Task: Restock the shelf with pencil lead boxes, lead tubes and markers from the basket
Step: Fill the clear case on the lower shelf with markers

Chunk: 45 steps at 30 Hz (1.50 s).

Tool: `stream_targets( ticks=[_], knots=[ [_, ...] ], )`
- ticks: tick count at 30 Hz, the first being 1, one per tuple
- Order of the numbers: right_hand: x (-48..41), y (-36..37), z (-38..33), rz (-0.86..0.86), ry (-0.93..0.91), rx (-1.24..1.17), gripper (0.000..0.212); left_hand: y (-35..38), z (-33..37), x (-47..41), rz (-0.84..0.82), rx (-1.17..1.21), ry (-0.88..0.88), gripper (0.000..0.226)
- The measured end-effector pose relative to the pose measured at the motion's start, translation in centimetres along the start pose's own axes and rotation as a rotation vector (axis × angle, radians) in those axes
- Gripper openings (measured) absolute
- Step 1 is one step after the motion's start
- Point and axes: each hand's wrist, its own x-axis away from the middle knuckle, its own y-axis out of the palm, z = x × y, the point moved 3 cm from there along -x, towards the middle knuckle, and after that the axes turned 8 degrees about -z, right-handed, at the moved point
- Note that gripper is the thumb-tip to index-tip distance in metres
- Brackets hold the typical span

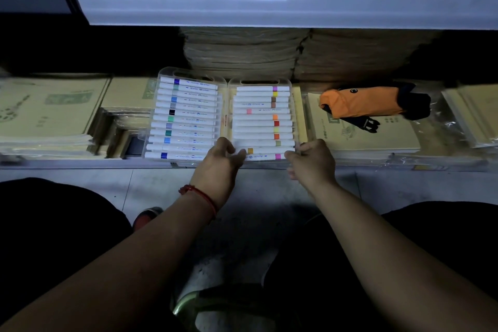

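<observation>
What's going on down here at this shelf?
A person crouches at a low shelf where two clear marker cases lie side by side. Both hands are at the near edge of the right case. The right hand grips its corner. The left hand touches the other end, though its grip is unclear. The left case lies beside it. An orange pouch lies on notebooks further right.

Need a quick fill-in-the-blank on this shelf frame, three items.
1. The marker case held by the left hand and right hand lies to the ___ of the other marker case.
2. The pouch lying on the notebooks is mostly ___.
3. The left wrist wears a ___ bracelet.
Missing: right; orange; red.
</observation>
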Motion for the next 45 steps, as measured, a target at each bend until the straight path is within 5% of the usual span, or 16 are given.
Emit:
stream_targets(
  ticks=[6, 16, 20, 30, 36, 45],
  knots=[
    [0.2, 0.3, 0.3, -0.049, 0.074, -0.355, 0.026, -0.1, 0.0, 0.7, -0.036, -0.238, 0.125, 0.031],
    [0.5, 0.3, 0.4, -0.026, 0.091, -0.335, 0.029, 1.0, 0.5, 1.7, -0.258, -0.345, -0.019, 0.058],
    [0.9, 0.4, 0.3, -0.02, 0.097, -0.277, 0.029, 1.4, 1.8, 2.8, -0.298, -0.231, -0.056, 0.067],
    [1.7, 0.0, -1.0, -0.017, 0.071, -0.382, 0.028, 0.0, 1.5, 2.2, 0.053, 0.331, -0.162, 0.043],
    [1.5, 0.2, -1.0, -0.037, 0.059, -0.25, 0.018, -0.6, 1.5, 2.3, 0.084, 0.607, -0.31, 0.039],
    [0.7, 0.3, -0.1, -0.048, 0.047, -0.269, 0.023, -0.3, 0.1, 0.2, 0.011, 0.374, -0.227, 0.032]
  ],
)
